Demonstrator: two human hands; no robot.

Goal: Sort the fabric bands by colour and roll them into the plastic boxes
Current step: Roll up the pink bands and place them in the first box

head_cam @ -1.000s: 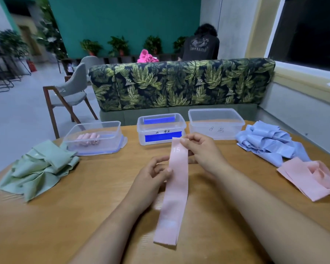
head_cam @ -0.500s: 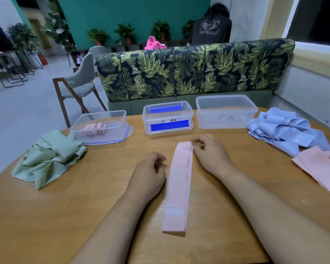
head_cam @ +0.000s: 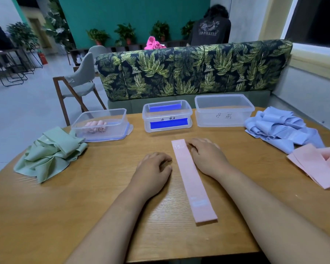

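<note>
**Pink band laid flat, neither hand gripping it: a crooked roll is the risk**

The right hand [head_cam: 208, 157] rests on the table with its fingertips touching the far end of the pink band [head_cam: 193, 180], beside the printed "15". Nothing is pinched or clamped. The left hand [head_cam: 154, 168] lies loosely curled just left of the band, holding nothing and apparently clear of its edge.

The band lies flat and straight on the wooden table [head_cam: 74, 216], running from the fingertips back towards the person. With contact on one side only, a roll begun here could skew into a cone, or the stretchy fabric could slide on the smooth wood rather than turn over.

Further out, the left plastic box [head_cam: 120, 119] already holds pink rolls [head_cam: 95, 125] and is the likely target. A slack roll could spring open on the way there.

The middle box [head_cam: 167, 113] and right box [head_cam: 224, 103] stand close alongside — so a misplaced roll is possible. The green pile [head_cam: 50, 155], blue pile [head_cam: 280, 130] and pink pile [head_cam: 320, 166] lie well apart from the hands.
</note>
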